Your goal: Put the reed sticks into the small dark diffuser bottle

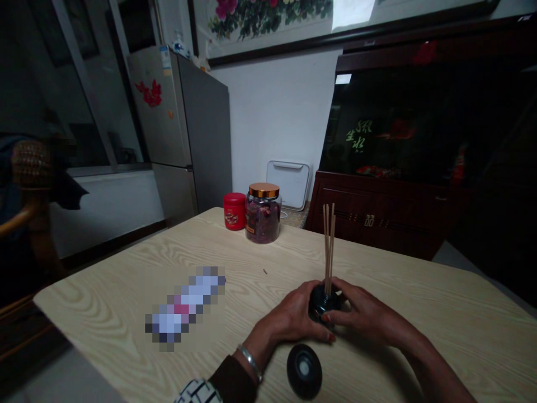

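Both my hands are wrapped around a dark glass reed diffuser bottle [322, 302] on the wooden table. Several thin brown reed sticks [329, 246] stand up out of its neck. My left hand [296, 314] curves round the bottle's left side, thumb toward the front. From the right, my right hand [361, 305] grips it, with its thumb across the front. Just in front of my left hand lies a round black cap [304, 371] with a pale spot in its middle. The bottle's base is partly hidden by my fingers.
A pixelated flat object [184, 307] lies at left on the table [126, 291]. Toward the back edge stand a red canister [234, 211] and a glass jar of dried flowers [263, 218] with a copper lid. A small dark fragment [265, 272] lies mid-table.
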